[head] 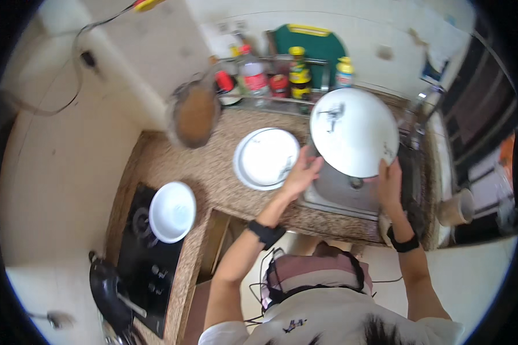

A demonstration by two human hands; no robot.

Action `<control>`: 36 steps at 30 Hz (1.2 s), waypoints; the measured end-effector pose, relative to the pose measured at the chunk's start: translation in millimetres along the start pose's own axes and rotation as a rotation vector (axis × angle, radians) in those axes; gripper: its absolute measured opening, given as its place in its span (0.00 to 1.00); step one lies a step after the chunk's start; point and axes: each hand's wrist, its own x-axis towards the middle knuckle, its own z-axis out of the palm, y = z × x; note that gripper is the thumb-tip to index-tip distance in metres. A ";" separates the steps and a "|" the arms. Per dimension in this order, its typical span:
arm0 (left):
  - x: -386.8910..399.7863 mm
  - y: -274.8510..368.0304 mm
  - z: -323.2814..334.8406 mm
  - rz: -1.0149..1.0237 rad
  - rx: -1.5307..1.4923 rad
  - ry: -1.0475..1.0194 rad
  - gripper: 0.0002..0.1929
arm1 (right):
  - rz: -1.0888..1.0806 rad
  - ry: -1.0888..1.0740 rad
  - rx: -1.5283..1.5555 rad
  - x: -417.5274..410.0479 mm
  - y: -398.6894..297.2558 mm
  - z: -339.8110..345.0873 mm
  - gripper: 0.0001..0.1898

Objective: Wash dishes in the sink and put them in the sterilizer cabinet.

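Note:
A large white plate with dark painted figures [354, 131] is tilted above the metal sink [341, 189], its lower right rim gripped by my right hand [390, 185]. My left hand [303, 172], fingers apart and holding nothing, is between that plate and a stack of white dishes [267, 157] on the granite counter. Its fingertips come near the stack's right rim; whether they touch it, I cannot tell. A drain shows in the sink below the raised plate.
A white bowl [172, 211] stands at the edge of the black cooktop [142, 258], with a black wok [108, 284] beyond. Bottles, among them one with a yellow cap [300, 75], line a rack by the wall. A green board [323, 47] leans behind. A faucet [414, 129] rises right of the sink.

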 end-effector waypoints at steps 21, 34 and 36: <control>-247.0 -33.1 -255.1 -0.057 -0.231 0.937 0.17 | 0.305 -0.471 -0.508 32.5 31.4 157.1 0.33; -264.5 -80.5 -288.6 -0.246 -0.099 1.047 0.16 | 0.178 -0.478 -0.531 55.6 31.0 185.7 0.09; -265.2 -77.8 -286.4 -0.280 -0.017 1.099 0.16 | 0.163 -0.452 -0.504 54.9 27.4 184.8 0.09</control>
